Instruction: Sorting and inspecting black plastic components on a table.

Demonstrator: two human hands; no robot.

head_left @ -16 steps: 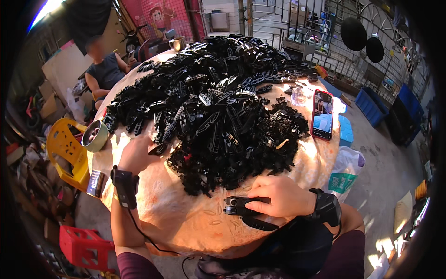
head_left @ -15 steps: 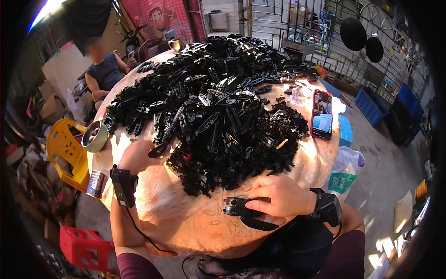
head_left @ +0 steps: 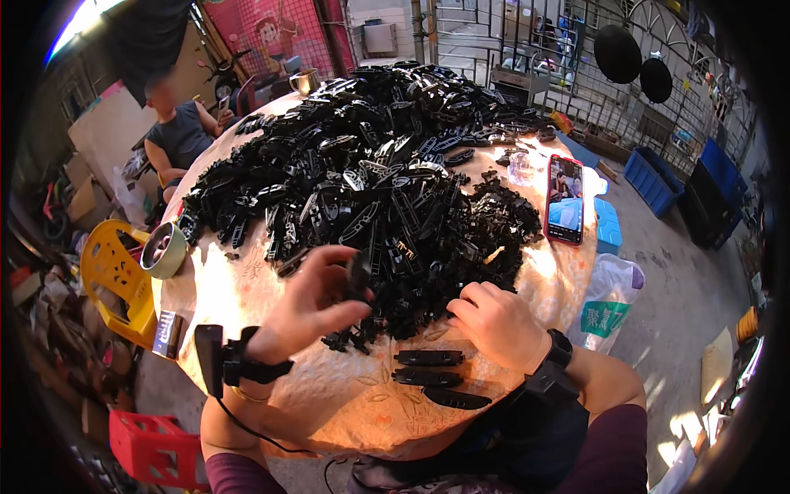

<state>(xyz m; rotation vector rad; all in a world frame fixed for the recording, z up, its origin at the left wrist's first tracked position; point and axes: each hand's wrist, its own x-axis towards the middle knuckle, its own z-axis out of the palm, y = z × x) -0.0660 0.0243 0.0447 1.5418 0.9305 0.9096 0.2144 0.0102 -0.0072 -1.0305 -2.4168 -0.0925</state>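
My left hand (head_left: 309,305) is raised over the front edge of a big heap of black plastic parts (head_left: 362,165). Its fingers and thumb curve around a dark oblong plastic piece (head_left: 356,276). At the front right of the heap, where smaller black pieces (head_left: 494,222) gather, my right hand (head_left: 502,325) has its fingers bent and drawn together; what is in them, if anything, is hidden. Near me on the cloth lie three long black plastic pieces: one upper bar (head_left: 428,358), one below it (head_left: 426,377), and a curved one (head_left: 457,398).
A peach-coloured cloth (head_left: 239,354) covers the round table. A phone (head_left: 565,200) stands at the right, a bowl (head_left: 164,249) and a small box (head_left: 168,333) at the left edge. A yellow chair (head_left: 115,280) and red stool (head_left: 152,449) flank it. Another person (head_left: 177,132) sits back left.
My left hand has moved right from the heap's left edge and up, with a black piece in it. My right hand has left the bars and moved forward to the small pieces.
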